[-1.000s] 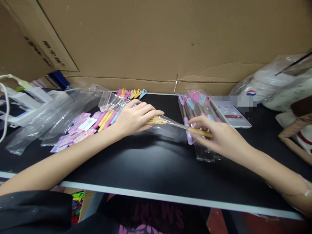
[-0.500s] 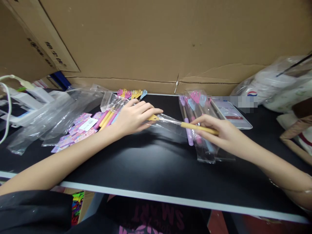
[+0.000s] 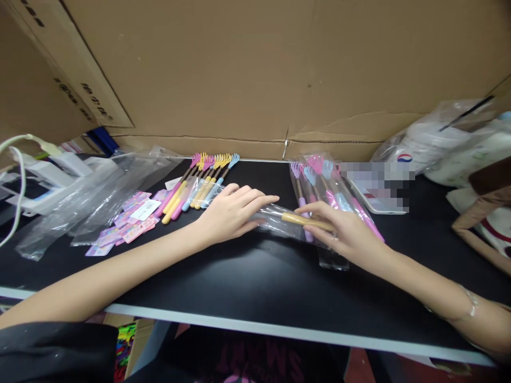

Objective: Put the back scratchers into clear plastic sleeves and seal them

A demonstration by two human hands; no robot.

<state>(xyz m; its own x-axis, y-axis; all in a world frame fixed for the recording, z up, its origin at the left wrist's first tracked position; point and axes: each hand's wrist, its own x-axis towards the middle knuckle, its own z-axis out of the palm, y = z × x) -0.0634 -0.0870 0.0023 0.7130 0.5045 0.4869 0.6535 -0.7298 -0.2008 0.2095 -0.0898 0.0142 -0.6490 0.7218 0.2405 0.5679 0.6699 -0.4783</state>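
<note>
My right hand (image 3: 333, 226) is closed around the handle of a yellow back scratcher (image 3: 297, 218), held level above the table. A clear plastic bag (image 3: 275, 219) surrounds the scratcher's metal rod, and my left hand (image 3: 235, 210) grips that bag from above. The scratcher's head is hidden beneath the left fingers. Behind the left hand lie several loose back scratchers (image 3: 186, 194) in pink, yellow and blue, heads toward the cardboard. Past my right hand are several bagged back scratchers (image 3: 315, 181) in purple, pink and blue.
Small printed cards (image 3: 138, 229) are scattered at left beside flat clear bags (image 3: 115, 191) and a white plastic rack (image 3: 56, 181). A phone (image 3: 371, 191) lies at right, near a bagged white cup (image 3: 427, 141). A cardboard wall (image 3: 255, 80) closes off the back.
The yellow back scratcher has moved left, deeper into the bag, with my right hand following. Its head has gone from sight under my left hand.
</note>
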